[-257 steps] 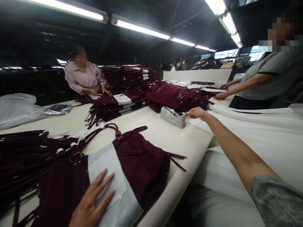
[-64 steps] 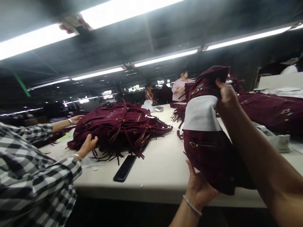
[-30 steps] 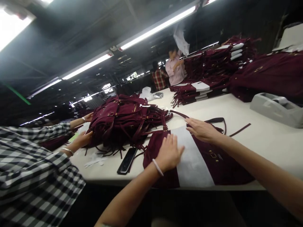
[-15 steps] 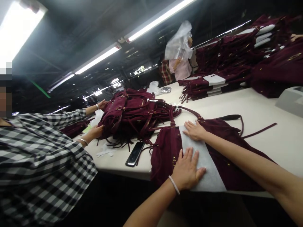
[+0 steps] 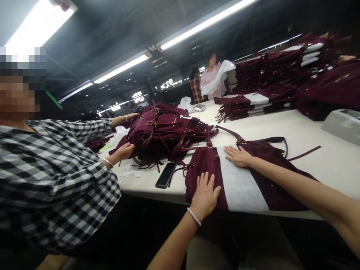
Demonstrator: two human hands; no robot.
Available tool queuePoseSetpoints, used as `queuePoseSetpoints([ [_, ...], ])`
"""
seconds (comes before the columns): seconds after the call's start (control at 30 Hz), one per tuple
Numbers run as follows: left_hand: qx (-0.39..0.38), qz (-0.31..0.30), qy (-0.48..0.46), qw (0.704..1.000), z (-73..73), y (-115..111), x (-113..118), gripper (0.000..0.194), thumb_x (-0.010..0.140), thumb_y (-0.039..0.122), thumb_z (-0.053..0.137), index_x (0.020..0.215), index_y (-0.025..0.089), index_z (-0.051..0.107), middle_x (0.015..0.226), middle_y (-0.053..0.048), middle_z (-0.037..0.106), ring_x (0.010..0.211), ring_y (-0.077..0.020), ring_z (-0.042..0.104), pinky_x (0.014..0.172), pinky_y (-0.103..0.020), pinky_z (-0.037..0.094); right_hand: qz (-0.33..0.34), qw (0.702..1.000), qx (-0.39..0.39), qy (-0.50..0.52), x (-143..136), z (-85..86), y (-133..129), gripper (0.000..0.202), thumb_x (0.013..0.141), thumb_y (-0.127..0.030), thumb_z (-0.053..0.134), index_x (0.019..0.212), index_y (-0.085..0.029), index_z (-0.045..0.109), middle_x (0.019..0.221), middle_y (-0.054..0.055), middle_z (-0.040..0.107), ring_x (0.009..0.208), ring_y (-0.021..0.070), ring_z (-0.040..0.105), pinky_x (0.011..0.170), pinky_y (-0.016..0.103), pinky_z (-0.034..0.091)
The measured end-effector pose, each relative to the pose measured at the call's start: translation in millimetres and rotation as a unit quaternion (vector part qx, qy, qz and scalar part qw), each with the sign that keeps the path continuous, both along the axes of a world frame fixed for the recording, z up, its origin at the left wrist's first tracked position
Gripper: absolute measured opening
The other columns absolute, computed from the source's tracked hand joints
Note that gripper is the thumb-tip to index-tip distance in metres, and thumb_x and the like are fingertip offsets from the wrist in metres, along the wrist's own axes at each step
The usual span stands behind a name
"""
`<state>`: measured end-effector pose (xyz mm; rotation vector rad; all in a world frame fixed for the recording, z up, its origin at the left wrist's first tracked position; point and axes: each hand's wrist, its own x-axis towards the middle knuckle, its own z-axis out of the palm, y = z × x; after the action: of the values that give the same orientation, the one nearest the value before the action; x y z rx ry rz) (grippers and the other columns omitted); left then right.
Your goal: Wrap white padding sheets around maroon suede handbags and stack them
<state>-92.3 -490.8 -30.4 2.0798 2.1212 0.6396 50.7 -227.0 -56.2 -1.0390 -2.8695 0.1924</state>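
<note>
- My left grip [image 5: 204, 197] is open and empty, its fingers spread and pressing down on the left part of the maroon bag [image 5: 275, 198], just beside the pale band [image 5: 243, 191].
- My right grip [image 5: 238, 156] is open too, fingers laid over the upper end of that band, palm towards its right edge; I grasp nothing with it.
- The bag lies flat under both grips, at the near edge of the table [image 5: 267, 129]. I judge that my flat palms, set apart like this, keep band and cloth smooth and stop them sliding.
- The band crosses the bag between its two maroon parts; whether it closes underneath, I cannot tell. It seems placed there to hold the bag together.
- Beyond my right grip, a handle [image 5: 229, 131] loops away from me, perhaps laid so to leave the band uncovered.
- Left of my left grip sits a phone [image 5: 165, 175], and behind it a heap of maroon bags [image 5: 165, 127]. A co-worker's hand [image 5: 127, 150] touches the heap's near side, likely to steady it.
- Well beyond my right grip, banded bags [image 5: 256, 98] lie stacked, probably to save room. Off to its right stands a grey dispenser [image 5: 344, 125], cut by the frame.
</note>
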Motion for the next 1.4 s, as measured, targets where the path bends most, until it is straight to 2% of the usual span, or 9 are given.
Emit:
queuePoseSetpoints([
  [0.2, 0.067, 0.001, -0.042, 0.997, -6.7, -6, -15, 0.042, 0.098, 0.028, 0.039, 0.134, 0.011, 0.052, 0.146, -0.018, 0.045, 0.143, -0.0289, 0.032, 0.118, -0.05, 0.027, -0.073, 0.997, -0.03, -0.008, 59, -0.4, 6, 0.068, 0.095, -0.049, 0.023, 0.154, -0.015, 0.029, 0.16, 0.006, 0.02, 0.148, 0.0275, 0.013, 0.118, 0.059, 0.011],
  [0.3, 0.128, -0.004, -0.029, 0.991, -3.2, -19, -15, 0.042, 0.096, 0.013, 0.03, 0.13, 0.016, 0.055, 0.146, -0.014, 0.046, 0.142, -0.0245, 0.034, 0.117, -0.045, 0.032, -0.056, 0.996, -0.052, 0.037, 78, 4.4, 0, 0.06, 0.089, -0.043, 0.04, 0.138, -0.013, 0.055, 0.149, 0.013, 0.042, 0.141, 0.0324, 0.033, 0.115, 0.056, 0.026],
  [0.4, 0.129, 0.026, -0.045, 0.99, 7.1, -16, -16, 0.04, 0.093, 0.008, 0.032, 0.119, 0.017, 0.061, 0.123, -0.013, 0.061, 0.123, -0.0243, 0.053, 0.107, -0.041, 0.043, -0.026, 0.994, -0.069, 0.084, 91, 12.2, -17, 0.046, 0.085, -0.041, 0.049, 0.117, -0.019, 0.071, 0.132, 0.011, 0.062, 0.125, 0.032, 0.054, 0.11, 0.048, 0.039],
  [0.5, 0.055, 0.051, -0.057, 0.996, 17.5, 18, -18, 0.036, 0.088, 0.004, 0.041, 0.116, 0.014, 0.061, 0.109, -0.014, 0.061, 0.107, -0.0247, 0.059, 0.099, -0.039, 0.047, -0.039, 0.98, -0.109, 0.164, 95, 17.3, -38, 0.04, 0.086, -0.043, 0.048, 0.109, -0.024, 0.074, 0.117, 0.003, 0.071, 0.109, 0.0281, 0.065, 0.101, 0.045, 0.049],
  [0.7, -0.038, 0.013, -0.058, 0.997, 20.3, 130, -26, 0.027, 0.076, 0.011, 0.069, 0.103, 0.013, 0.068, 0.108, -0.011, 0.061, 0.098, -0.0228, 0.062, 0.093, -0.033, 0.048, -0.047, 0.958, -0.1, 0.265, 95, 3.5, -50, 0.035, 0.081, -0.033, 0.05, 0.103, -0.024, 0.075, 0.113, 0.002, 0.072, 0.11, 0.0253, 0.065, 0.103, 0.039, 0.048],
  [0.83, -0.074, 0.01, -0.064, 0.995, 14.2, 167, -27, 0.033, 0.072, 0.024, 0.077, 0.101, 0.013, 0.066, 0.098, -0.008, 0.064, 0.087, -0.0196, 0.063, 0.081, -0.029, 0.051, -0.036, 0.947, -0.121, 0.296, 100, -8.4, -45, 0.036, 0.081, -0.031, 0.05, 0.108, -0.023, 0.073, 0.118, 0.002, 0.07, 0.114, 0.0244, 0.062, 0.106, 0.038, 0.045],
  [1.07, -0.095, -0.088, -0.024, 0.991, 14.5, 171, -30, 0.029, 0.07, 0.019, 0.075, 0.098, 0.018, 0.069, 0.104, -0.006, 0.053, 0.097, -0.0202, 0.057, 0.09, -0.03, 0.048, -0.038, 0.938, -0.133, 0.317, 100, -12.8, -45, 0.034, 0.083, -0.026, 0.05, 0.108, -0.021, 0.073, 0.117, 0.003, 0.07, 0.114, 0.0227, 0.063, 0.107, 0.037, 0.044],
  [1.23, -0.104, -0.164, -0.033, 0.98, 29.4, 175, -37, 0.02, 0.056, 0.019, 0.082, 0.069, 0.017, 0.067, 0.086, -0.003, 0.05, 0.087, -0.0202, 0.055, 0.09, -0.031, 0.048, -0.034, 0.935, -0.134, 0.325, 102, -14.6, -48, 0.034, 0.083, -0.024, 0.051, 0.109, -0.021, 0.072, 0.118, 0.003, 0.07, 0.114, 0.0221, 0.062, 0.109, 0.038, 0.043],
  [1.4, -0.043, -0.152, -0.098, 0.982, 38.3, 163, -62, 0.012, 0.063, 0.021, 0.073, 0.06, 0.017, 0.062, 0.089, -0.004, 0.057, 0.087, -0.0183, 0.057, 0.09, -0.031, 0.047, -0.047, 0.931, -0.146, 0.331, 104, -11.3, -49, 0.032, 0.084, -0.025, 0.052, 0.107, -0.023, 0.073, 0.117, 0.002, 0.07, 0.114, 0.0222, 0.062, 0.109, 0.038, 0.043],
])
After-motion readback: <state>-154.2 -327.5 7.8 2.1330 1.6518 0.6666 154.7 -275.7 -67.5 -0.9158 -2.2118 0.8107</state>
